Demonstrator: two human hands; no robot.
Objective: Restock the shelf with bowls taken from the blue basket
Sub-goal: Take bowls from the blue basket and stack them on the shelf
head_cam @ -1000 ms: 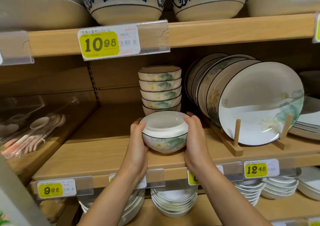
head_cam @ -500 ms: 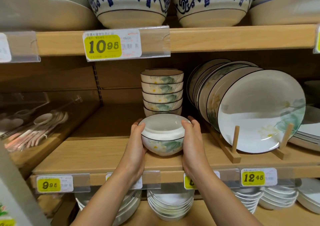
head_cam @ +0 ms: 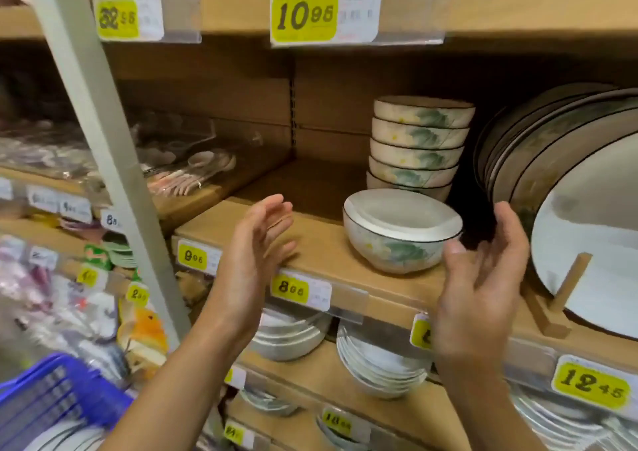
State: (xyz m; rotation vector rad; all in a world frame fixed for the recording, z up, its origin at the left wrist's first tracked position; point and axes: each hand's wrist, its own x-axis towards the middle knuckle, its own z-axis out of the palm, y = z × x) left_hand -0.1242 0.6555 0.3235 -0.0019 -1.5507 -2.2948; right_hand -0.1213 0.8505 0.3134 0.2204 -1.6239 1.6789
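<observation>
A white bowl with a green leaf pattern (head_cam: 400, 233) stands alone on the wooden shelf (head_cam: 317, 247), in front of a stack of several matching bowls (head_cam: 416, 146). My left hand (head_cam: 253, 260) hovers left of the bowl, fingers straight, holding nothing. To the bowl's right, my right hand (head_cam: 483, 278) is held up with relaxed fingers, also empty. Neither hand touches the bowl. The blue basket (head_cam: 58, 395) shows at the bottom left corner, with white dishes under its edge.
Large plates (head_cam: 583, 229) lean in a wooden rack at the right. Spoons (head_cam: 186, 174) lie on the shelf section to the left. A grey upright post (head_cam: 103, 146) crosses the left side. Lower shelves hold stacked white bowls (head_cam: 379, 367). Price tags line the shelf edges.
Both hands have let go of the bowl and drawn back from it; it now stands on the shelf. The view has swung left and down, bringing the blue basket in.
</observation>
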